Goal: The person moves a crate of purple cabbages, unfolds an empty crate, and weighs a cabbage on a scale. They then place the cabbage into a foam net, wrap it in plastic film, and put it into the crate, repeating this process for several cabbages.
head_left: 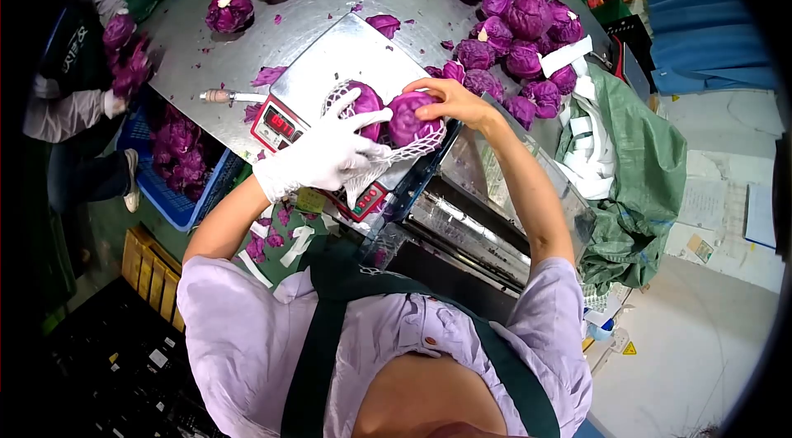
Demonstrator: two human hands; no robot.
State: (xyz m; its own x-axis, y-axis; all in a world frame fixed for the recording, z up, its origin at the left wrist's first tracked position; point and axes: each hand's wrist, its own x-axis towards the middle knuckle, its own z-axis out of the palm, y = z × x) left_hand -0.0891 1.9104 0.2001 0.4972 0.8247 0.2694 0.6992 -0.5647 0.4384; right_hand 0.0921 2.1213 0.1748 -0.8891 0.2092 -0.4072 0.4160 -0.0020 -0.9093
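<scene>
My left hand, in a white glove, lies over a purple cabbage and white mesh netting, its fingers spread around them. A second purple cabbage touches the first on its right. My bare right hand grips this one from above and from the right, thumb and fingers on its surface. The netting passes around the lower side of both cabbages. Beneath them is a scale with a metal plate and a lit red display.
Several purple cabbages are piled at the table's right; others stand at its far left. A co-worker on the left holds cabbage pieces above a blue crate. A green sack and white strips hang at right.
</scene>
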